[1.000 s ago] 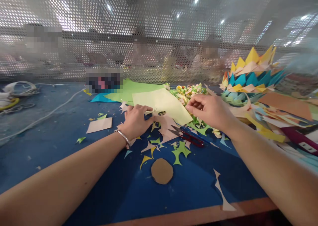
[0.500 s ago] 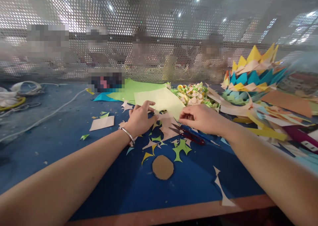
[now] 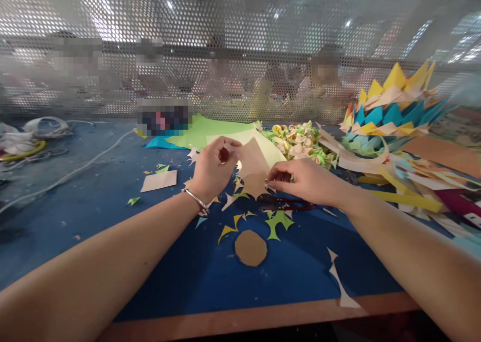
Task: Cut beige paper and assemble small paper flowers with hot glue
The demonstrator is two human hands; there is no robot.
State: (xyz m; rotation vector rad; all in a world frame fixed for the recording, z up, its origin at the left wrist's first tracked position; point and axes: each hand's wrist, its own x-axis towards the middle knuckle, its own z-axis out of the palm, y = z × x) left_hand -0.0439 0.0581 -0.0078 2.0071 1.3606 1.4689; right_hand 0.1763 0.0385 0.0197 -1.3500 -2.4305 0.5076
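My left hand [image 3: 216,169], with a silver bangle at its wrist, pinches the upper left edge of a pale pink sheet of paper [image 3: 252,156] that has curved cut-outs along its lower edge. My right hand [image 3: 296,179] has its fingers closed at the sheet's right edge. The sheet is lifted and tilted between both hands. Below my right fingers lie dark red-handled scissors [image 3: 296,204], partly hidden. In front of the sheet, a round brown cardboard disc [image 3: 251,248] lies flat, with green paper scraps [image 3: 278,224] and yellow ones around it.
Behind my hands lie green paper sheets [image 3: 210,130] and a heap of small folded paper pieces [image 3: 296,144]. A layered, pointed paper construction [image 3: 391,106] stands at the right beside paper strips [image 3: 409,199]. A perforated metal screen [image 3: 240,21] closes off the back; a white cord [image 3: 75,177] crosses the left.
The pink sheet has been raised off the table and now stands tilted between my hands. My left hand has turned and closed on it. The view has shifted slightly.
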